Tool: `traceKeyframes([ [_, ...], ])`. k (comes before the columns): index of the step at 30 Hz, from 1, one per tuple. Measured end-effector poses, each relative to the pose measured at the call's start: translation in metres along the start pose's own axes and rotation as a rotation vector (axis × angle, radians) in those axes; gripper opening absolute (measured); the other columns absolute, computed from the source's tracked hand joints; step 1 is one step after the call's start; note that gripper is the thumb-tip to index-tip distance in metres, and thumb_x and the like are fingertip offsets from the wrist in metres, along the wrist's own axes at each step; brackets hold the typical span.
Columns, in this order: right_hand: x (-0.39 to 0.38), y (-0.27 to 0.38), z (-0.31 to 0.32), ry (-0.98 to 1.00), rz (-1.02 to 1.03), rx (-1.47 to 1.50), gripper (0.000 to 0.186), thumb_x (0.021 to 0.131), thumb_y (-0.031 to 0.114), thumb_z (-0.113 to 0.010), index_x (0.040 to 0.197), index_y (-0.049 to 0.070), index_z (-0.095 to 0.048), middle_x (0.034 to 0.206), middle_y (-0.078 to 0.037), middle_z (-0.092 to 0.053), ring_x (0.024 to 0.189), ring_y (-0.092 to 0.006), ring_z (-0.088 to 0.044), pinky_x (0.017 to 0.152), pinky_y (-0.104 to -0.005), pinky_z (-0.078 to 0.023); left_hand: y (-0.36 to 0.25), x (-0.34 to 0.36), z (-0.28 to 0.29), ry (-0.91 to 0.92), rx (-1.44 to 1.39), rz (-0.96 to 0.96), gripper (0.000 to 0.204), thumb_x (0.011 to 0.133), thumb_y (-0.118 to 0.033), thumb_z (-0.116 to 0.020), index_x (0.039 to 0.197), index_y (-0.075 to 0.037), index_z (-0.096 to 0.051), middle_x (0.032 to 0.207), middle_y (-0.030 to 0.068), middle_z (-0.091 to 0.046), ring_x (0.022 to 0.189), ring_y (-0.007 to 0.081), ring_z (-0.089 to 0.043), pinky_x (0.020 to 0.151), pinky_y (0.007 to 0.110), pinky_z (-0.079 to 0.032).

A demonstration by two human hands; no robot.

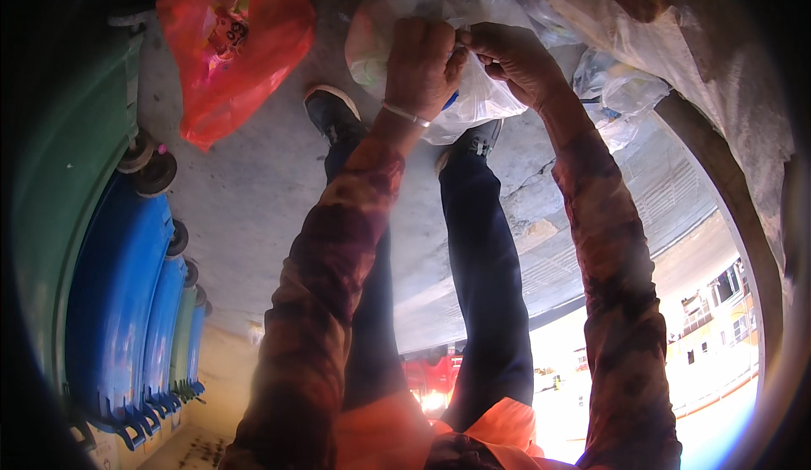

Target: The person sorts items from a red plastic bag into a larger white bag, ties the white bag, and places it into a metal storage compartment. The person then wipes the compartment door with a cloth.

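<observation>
Gripping the gathered top of a translucent white bag with tightly curled fingers of the left hand. Pinching the same plastic with the right hand, between thumb and forefinger, just beside the left; other fingers loosely bent. Pale band around left wrist. White bag on grey ground, in front of the dark shoes. Through its plastic: greenish and reddish patches, a bit of blue below the left hand; cannot tell what kind of contents.

To the right, near: smaller clear bag, crumpled. Farther right: pale plastic sheeting. To the left, apart: red bag, open at the top, with a pinkish package inside bearing dark printed characters. Along the left edge: green bin, then blue bin, more in line beyond, with dark wheels.
</observation>
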State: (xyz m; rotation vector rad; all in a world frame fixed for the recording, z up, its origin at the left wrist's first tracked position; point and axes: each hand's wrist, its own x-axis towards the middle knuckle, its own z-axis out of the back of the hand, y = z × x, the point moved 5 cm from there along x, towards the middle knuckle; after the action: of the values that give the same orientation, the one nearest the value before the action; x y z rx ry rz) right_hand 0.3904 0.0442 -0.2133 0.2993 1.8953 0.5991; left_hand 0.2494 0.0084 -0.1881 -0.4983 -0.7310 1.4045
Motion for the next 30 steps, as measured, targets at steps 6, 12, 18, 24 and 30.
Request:
traceKeyframes([
  [6,-0.018,-0.002,-0.009,-0.484,0.338,-0.376,0.016,0.085,0.015,-0.065,0.093,0.005,-0.075,0.080,-0.005,-0.071,0.064,-0.0118,-0.062,0.062,-0.0253,-0.049,-0.028,0.009,0.024,0.193,0.236,-0.112,0.018,0.077,-0.014,-0.075,0.078,-0.009,-0.058,0.080,0.0059,-0.052,0.083,0.0286,-0.051,0.072,0.042,-0.045],
  [12,0.002,-0.033,0.013,-0.635,0.334,-0.379,0.011,0.084,0.013,-0.068,0.091,0.009,-0.076,0.071,-0.003,-0.066,0.058,-0.0111,-0.055,0.053,-0.0251,-0.043,0.012,-0.024,0.022,0.441,-0.083,-0.067,0.012,0.079,-0.011,-0.072,0.078,-0.006,-0.060,0.078,0.0068,-0.055,0.082,0.0287,-0.055,0.072,0.039,-0.047],
  [18,-0.006,-0.050,-0.004,-0.320,0.041,0.620,0.018,0.094,0.007,-0.055,0.108,-0.001,-0.064,0.089,-0.004,-0.061,0.058,-0.0057,-0.040,0.046,-0.0194,-0.028,0.029,-0.026,0.025,0.438,-0.385,0.140,0.013,0.080,-0.009,-0.071,0.079,-0.003,-0.060,0.088,0.0062,-0.063,0.081,0.0229,-0.056,0.071,0.034,-0.048],
  [24,0.006,-0.057,-0.006,-0.261,0.049,0.918,0.013,0.098,0.012,-0.050,0.094,0.003,-0.057,0.086,-0.004,-0.057,0.057,-0.0048,-0.042,0.044,-0.0186,-0.027,0.017,-0.010,-0.005,0.685,-1.204,0.920,0.028,0.094,-0.024,-0.062,0.077,-0.003,-0.055,0.081,0.0009,-0.061,0.060,0.0066,-0.048,0.056,0.027,-0.043],
  [30,0.013,-0.042,0.006,-0.208,0.049,0.307,0.016,0.094,0.012,-0.049,0.082,0.004,-0.056,0.067,0.001,-0.048,0.045,-0.0044,-0.030,0.043,-0.0218,-0.023,0.031,-0.013,0.009,0.490,-0.358,0.314,0.019,0.093,-0.020,-0.062,0.086,-0.004,-0.055,0.065,0.0129,-0.054,0.061,0.0238,-0.058,0.059,0.037,-0.045],
])
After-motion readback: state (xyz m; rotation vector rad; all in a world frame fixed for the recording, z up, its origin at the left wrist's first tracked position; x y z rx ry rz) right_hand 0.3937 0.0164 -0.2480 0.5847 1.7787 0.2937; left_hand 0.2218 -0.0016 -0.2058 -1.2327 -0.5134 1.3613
